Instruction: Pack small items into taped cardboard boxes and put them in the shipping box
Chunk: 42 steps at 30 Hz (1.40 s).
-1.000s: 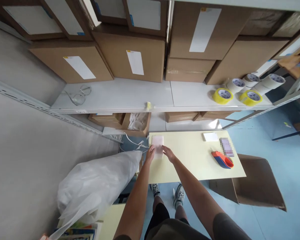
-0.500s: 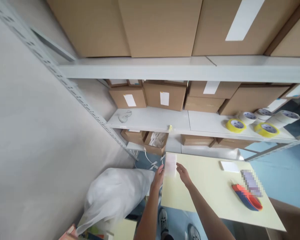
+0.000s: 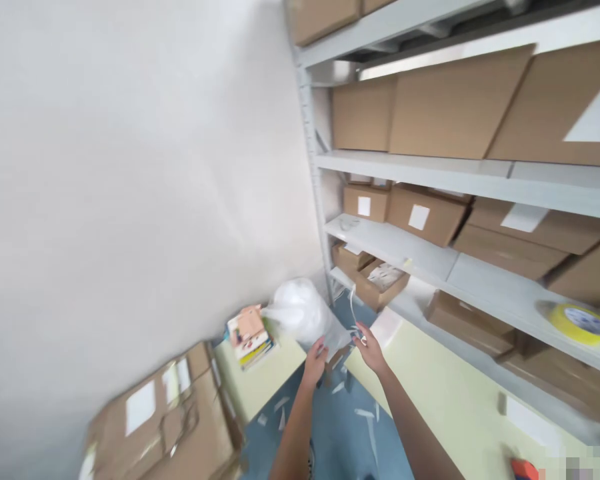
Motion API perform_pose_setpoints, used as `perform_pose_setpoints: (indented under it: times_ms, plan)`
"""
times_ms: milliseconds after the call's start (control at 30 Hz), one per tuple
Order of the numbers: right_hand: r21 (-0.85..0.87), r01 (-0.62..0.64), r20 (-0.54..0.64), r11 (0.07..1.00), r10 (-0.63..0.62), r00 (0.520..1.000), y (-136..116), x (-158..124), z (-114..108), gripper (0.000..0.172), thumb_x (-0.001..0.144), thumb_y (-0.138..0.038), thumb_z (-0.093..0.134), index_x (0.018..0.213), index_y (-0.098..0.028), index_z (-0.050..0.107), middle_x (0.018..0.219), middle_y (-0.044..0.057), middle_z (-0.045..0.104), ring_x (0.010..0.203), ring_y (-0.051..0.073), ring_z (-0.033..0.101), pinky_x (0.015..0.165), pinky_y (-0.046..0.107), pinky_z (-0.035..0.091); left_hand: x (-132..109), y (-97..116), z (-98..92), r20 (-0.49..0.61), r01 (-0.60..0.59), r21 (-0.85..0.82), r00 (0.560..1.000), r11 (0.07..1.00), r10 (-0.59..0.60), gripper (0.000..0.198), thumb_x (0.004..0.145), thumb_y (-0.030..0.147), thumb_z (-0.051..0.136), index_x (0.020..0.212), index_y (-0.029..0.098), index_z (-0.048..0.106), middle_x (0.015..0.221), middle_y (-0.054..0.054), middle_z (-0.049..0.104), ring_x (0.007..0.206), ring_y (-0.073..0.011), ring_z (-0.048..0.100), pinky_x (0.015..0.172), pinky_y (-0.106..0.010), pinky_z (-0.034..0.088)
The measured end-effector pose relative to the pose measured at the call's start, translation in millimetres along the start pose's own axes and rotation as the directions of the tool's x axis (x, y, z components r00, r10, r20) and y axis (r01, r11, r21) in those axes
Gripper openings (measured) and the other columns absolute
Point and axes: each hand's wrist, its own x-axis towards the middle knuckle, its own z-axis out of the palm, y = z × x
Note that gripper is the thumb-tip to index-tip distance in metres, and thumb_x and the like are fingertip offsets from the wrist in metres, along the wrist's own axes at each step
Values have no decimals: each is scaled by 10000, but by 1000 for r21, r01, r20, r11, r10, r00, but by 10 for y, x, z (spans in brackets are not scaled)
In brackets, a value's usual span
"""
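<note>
My left hand [image 3: 315, 362] is in front of the lower edge of a big white translucent plastic bag [image 3: 303, 310]. Its fingers are bent and a little apart, with nothing visible in them; whether they touch the bag I cannot tell. To its right, my right hand [image 3: 371, 348] has thumb and fingers apart and looks bare of any object. Beside that hand, a flat white pack [image 3: 386, 325] lies on the near-left corner of the pale yellow table [image 3: 440, 387]. Behind the fingers, a thin white strap [image 3: 353, 307] hangs by the shelf.
Books [image 3: 250, 337] are stacked on a small yellow table [image 3: 260, 380] by the wall. A large taped carton [image 3: 170, 427] stands at lower left. Shelves at right hold cardboard boxes [image 3: 425, 213] and a yellow tape roll [image 3: 583, 323]. White scraps [image 3: 367, 423] litter the blue floor.
The view has swung left, bringing the books and the large carton into sight. My hands have moved off the white pack, which stays on the table, and now appear before the plastic bag.
</note>
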Motion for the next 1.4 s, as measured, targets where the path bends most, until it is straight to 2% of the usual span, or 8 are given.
perform_pose_setpoints:
  times_ms: [200,533,700,900,967,1167,1267,1400]
  plan:
    - [-55,100,306,993,-78,949,-419,-532,983,568,888,-506,635,1416,-298,666,1605,108,540,1518,330,465,1157,553,494,-955,-104,-1218,-300,47,-21,953,999,-51,499,856,391,773,1319,207,734,1492,-156,650,1343,-332,637,1178,-491,454]
    - [-93,216,640,972,-108,761,-709,-1550,3266,617,903,-430,599,1497,-264,615,1668,109,466,1543,306,433,1168,521,480,-2178,-908,-3151,-507,123,-146,843,982,-181,591,892,380,754,1441,178,671,1517,-163,628,1441,-319,557,1223,-467,404]
    - [-142,285,697,948,-108,709,-664,-1889,4258,622,902,-400,598,1508,-257,610,1660,93,483,1562,278,413,1269,505,369,-2373,-1281,-4125,-598,132,-111,783,985,-172,564,915,369,717,1435,157,660,1539,-188,601,1456,-312,542,1227,-451,387]
    - [-289,418,825,861,2,565,-514,-1931,5384,672,918,-294,547,1579,-177,528,1677,153,447,1574,293,393,1288,515,327,-2348,-1665,-5075,-813,362,40,554,931,-180,422,940,306,609,1322,165,717,1389,-175,696,1343,-297,613,1176,-413,417]
    - [-362,495,850,790,61,524,-482,-1987,5723,683,928,-246,510,1603,-147,488,1711,164,384,1614,291,308,1292,512,306,-2360,-1783,-5354,-842,464,92,508,881,-180,393,923,315,618,1269,172,737,1399,-176,680,1389,-316,564,1186,-415,387]
    - [-530,647,844,549,266,465,-448,-2535,6329,702,968,-211,508,1660,-169,398,1768,159,231,1653,347,151,1307,597,142,-2505,-2060,-5999,-804,549,48,517,834,-294,348,851,383,706,1136,186,733,1353,-170,686,1387,-334,547,1156,-390,388]
    - [-472,688,880,551,240,411,-474,-2696,6386,706,978,-212,503,1671,-176,371,1771,159,218,1654,328,151,1308,580,146,-2577,-2083,-6173,-803,560,-26,481,828,-351,391,785,391,772,1110,180,721,1332,-180,679,1305,-347,606,1092,-387,440]
    - [-416,714,908,563,207,365,-520,-2598,6271,699,961,-216,532,1649,-192,417,1769,136,255,1651,352,137,1298,577,189,-2574,-1964,-6240,-830,621,-4,436,784,-349,630,742,398,817,1310,185,648,1317,-179,681,1298,-351,610,1057,-399,465]
